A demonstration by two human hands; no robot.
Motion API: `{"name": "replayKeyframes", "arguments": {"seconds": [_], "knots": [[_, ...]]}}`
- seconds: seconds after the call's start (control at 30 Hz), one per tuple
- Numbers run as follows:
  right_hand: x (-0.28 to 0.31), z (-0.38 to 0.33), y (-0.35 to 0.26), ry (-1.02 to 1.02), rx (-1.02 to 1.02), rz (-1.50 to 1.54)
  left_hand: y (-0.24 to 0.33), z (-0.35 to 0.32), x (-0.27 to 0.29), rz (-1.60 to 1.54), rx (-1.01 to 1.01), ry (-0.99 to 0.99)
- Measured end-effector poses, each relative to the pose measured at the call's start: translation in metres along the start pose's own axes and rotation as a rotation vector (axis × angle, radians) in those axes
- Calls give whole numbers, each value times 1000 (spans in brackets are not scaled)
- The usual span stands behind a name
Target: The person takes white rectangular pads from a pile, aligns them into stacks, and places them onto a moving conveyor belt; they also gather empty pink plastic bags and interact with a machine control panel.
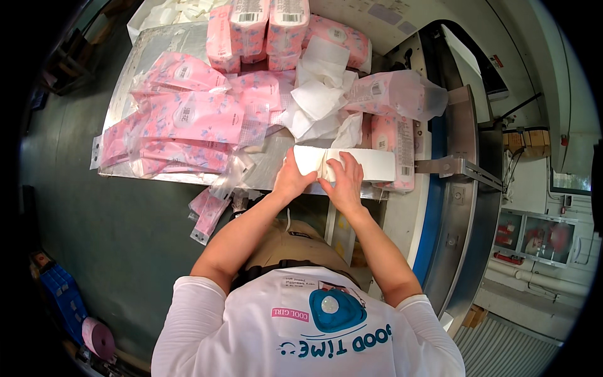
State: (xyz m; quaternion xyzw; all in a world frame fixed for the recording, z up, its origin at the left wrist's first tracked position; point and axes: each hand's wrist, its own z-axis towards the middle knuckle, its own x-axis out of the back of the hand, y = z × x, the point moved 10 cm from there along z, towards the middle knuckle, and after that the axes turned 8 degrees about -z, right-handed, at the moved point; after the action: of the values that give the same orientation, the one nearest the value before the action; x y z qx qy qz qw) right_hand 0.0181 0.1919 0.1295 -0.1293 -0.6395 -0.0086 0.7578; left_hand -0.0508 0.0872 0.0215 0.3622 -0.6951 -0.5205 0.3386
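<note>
A long white stack of folded tissues (379,164) lies across the near edge of the metal table. Near its left end, a crease or gap divides off a shorter white section (309,157). My left hand (290,179) grips that left section, thumb on the near side. My right hand (344,181) is closed over the stack just right of the gap, with fingers bent on top. Both thumbs come close together at the division. Beyond my hands, loose crumpled white tissues (317,100) are heaped up. The stack's right end rests by a pink tissue pack (405,144).
Flat pink printed plastic bags (191,119) cover the left of the metal table (163,43). Filled pink packs (286,28) stand at the back. A machine with a metal bracket (461,168) borders the right side. Small pink bags (210,213) hang below the front edge.
</note>
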Motion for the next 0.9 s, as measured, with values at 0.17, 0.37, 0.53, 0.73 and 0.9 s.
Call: {"name": "replayKeyframes", "arguments": {"seconds": [0.17, 0.37, 0.53, 0.73, 0.9], "knots": [[-1, 1, 0, -15, 6, 25, 1, 0, 1, -19, -6, -8], [-1, 3, -3, -27, 28, 26, 2, 1, 2, -11, 3, -10], [-6, 3, -2, -59, 30, 20, 1, 1, 6, -4, 9, 15], [-7, 1, -2, -17, 59, 26, 12, -1, 25, -11, 38, 82], [4, 8, 13, 132, -40, 198, 33, -5, 63, 58, 35, 131]]}}
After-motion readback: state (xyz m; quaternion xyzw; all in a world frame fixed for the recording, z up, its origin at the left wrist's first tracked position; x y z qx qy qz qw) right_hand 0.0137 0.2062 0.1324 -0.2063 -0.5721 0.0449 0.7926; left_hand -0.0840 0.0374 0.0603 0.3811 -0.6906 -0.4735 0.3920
